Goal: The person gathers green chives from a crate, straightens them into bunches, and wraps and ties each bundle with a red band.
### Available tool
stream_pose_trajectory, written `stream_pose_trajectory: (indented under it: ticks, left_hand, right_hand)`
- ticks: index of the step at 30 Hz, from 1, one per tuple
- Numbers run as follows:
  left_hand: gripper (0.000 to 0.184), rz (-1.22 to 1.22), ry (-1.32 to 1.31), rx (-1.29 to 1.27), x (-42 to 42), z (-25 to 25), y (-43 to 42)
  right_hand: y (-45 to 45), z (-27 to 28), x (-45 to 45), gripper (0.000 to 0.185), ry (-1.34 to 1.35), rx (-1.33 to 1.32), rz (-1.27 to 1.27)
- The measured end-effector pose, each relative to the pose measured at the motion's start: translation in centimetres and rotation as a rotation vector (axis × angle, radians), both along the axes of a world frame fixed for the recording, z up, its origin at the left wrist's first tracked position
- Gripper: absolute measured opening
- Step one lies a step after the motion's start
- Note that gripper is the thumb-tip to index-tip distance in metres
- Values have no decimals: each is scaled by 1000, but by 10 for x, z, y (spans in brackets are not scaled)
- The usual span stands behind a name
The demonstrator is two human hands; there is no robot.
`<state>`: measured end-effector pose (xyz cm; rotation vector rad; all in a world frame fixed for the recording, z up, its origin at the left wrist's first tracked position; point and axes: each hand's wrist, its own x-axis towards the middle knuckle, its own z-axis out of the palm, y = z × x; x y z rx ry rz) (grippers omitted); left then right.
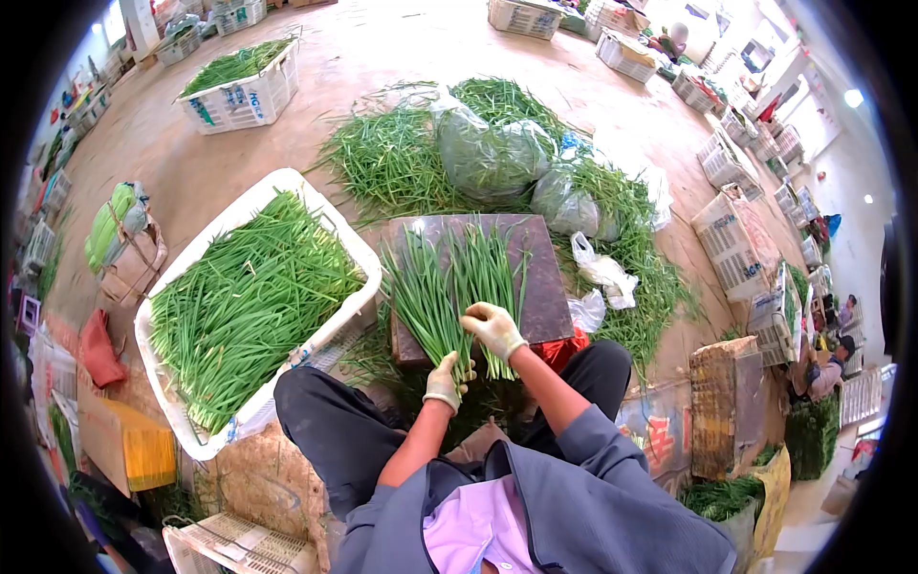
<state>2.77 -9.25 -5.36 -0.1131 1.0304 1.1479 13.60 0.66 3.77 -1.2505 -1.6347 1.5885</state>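
Observation:
Two bunches of green chives lie side by side on a dark, low box-like table (553, 297) between my knees, their leaf tips pointing away from me. My left hand (445, 383), in a pale glove, is wrapped round the stalk ends of the left chive bunch (419, 297) at the table's near edge. Over the inner side of the right chive bunch (488, 273) is my right hand (494, 330), gloved too. Its fingers are curled and pinched at stalks between the two bunches; the fingertips are partly hidden.
A white crate (153, 383) full of loose chives stands at my left. Beyond the table lie heaps of chives (387, 158) and filled clear plastic bags (488, 158). A white plastic bag (607, 273) is at the right. Another chive crate (253, 100) stands farther off; co-workers sit far right.

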Motion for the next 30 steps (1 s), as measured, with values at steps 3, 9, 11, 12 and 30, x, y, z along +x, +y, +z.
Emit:
stream_pose_trajectory:
  ticks: [3,9,11,12,30]
  left_hand:
    - [18,-12,-15,-19,4,-8,0]
    - [13,116,-35,7,12,-38,-4]
    - [14,77,15,9,11,-36,-7]
    - [14,45,42,6,7,-32,-5]
    - [23,-43,82,9,3,-15,-8]
  right_hand:
    - [-30,-13,3,11,175,-1,70]
    - [-81,17,-10,17,19,532,666]
    - [-78,48,-15,35,41,-119,712]
    - [-54,39,-17,35,53,-140,492]
    - [107,-68,-61,45,-478,-64,-24]
